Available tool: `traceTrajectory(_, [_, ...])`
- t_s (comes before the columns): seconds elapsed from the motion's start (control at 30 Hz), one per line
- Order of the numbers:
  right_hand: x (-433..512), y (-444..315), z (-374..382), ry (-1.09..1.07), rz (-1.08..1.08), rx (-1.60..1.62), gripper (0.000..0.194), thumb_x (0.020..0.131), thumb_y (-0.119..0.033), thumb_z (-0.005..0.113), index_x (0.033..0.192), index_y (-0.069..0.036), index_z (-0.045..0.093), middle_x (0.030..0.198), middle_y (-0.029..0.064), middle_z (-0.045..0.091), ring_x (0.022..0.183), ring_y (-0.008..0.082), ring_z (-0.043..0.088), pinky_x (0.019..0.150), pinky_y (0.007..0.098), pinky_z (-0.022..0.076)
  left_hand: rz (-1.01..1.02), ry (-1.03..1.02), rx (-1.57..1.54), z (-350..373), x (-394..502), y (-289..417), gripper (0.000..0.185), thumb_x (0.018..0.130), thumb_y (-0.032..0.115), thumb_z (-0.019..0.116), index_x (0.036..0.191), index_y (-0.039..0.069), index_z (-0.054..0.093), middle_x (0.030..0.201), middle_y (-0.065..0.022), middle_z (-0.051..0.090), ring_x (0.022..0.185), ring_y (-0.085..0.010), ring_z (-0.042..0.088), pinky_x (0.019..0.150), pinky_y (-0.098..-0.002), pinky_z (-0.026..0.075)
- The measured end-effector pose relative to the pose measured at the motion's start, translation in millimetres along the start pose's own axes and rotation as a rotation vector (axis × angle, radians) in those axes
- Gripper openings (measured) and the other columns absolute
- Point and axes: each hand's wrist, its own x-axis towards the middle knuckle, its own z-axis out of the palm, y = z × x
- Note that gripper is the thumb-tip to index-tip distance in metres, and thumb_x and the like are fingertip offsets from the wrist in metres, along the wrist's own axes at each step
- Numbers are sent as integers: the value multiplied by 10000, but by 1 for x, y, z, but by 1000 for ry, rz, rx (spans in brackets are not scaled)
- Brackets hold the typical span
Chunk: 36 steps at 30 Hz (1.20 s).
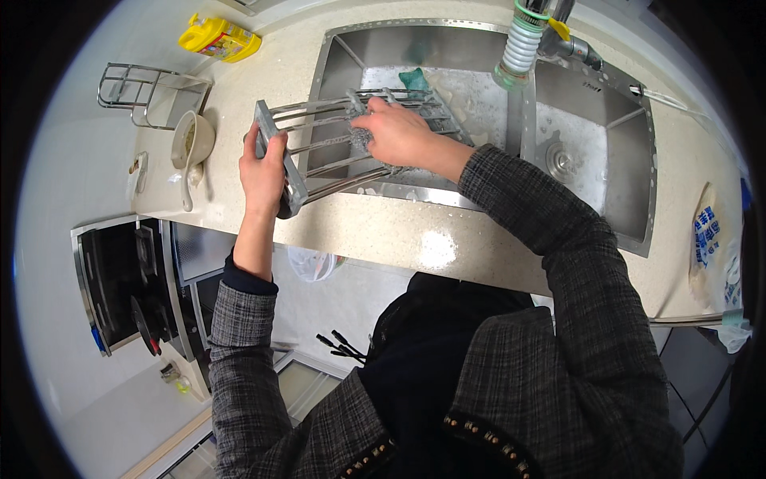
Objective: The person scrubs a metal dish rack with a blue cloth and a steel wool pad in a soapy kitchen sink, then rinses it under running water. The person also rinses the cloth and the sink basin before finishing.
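A metal rack (326,145) of parallel rods between two end plates is tilted over the left basin of a steel double sink (413,193). My left hand (263,170) grips its near-left end plate, above the counter. In my right hand (400,133) is a steel wool scourer (360,135), pressed against the rods about midway along the rack. Grey suds cling to the rods near the scourer. Beyond the rack, a green cloth or pad (413,79) lies in the foamy left basin.
A ribbed faucet hose (519,54) hangs over the sink divider. On the left stand a yellow jug (220,39), a wire rack (140,96) and a cream bowl (203,141) with a spoon. A printed plastic bag (709,245) lies at right. Beyond the counter's left end is a cooktop (114,281).
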Motion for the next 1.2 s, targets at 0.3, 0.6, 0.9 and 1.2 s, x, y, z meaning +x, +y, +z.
traceTrajectory(0.3, [-25, -56, 5, 258, -254, 11, 380, 679, -35, 584, 1056, -77, 572, 1073, 144, 468, 959, 338, 491, 793, 403, 476, -23, -10, 4, 0, 4, 9, 666, 746, 291, 636, 1293, -24, 423, 685, -28, 577, 485, -88, 485, 424, -239, 394])
traceTrajectory(0.6, [-34, -46, -18, 325, -247, 191, 496, 685, -49, 583, 1172, -143, 555, 1104, 125, 466, 968, 305, 518, 814, 398, 466, 3, 8, 43, 4, 5, 14, 657, 748, 294, 635, 1280, -36, 436, 697, -43, 604, 512, -91, 508, 454, -239, 418])
traceTrajectory(0.9, [-69, -13, 30, 57, -89, 70, 468, 679, -9, 586, 1131, -72, 482, 1114, 158, 405, 1015, 332, 488, 767, 409, 473, -62, -41, -76, 1, 11, 8, 668, 740, 233, 684, 1299, -16, 416, 924, -76, 617, 802, -116, 562, 724, -239, 451])
traceTrajectory(1.2, [-79, 24, -34, -68, -20, 181, 407, 652, -141, 618, 1050, -89, 552, 1004, 144, 512, 901, 331, 560, 766, 413, 455, 696, -81, 263, 0, 14, 71, 836, 598, 184, 757, 1333, 49, 384, 1192, -165, 507, 1102, -244, 501, 942, -340, 398])
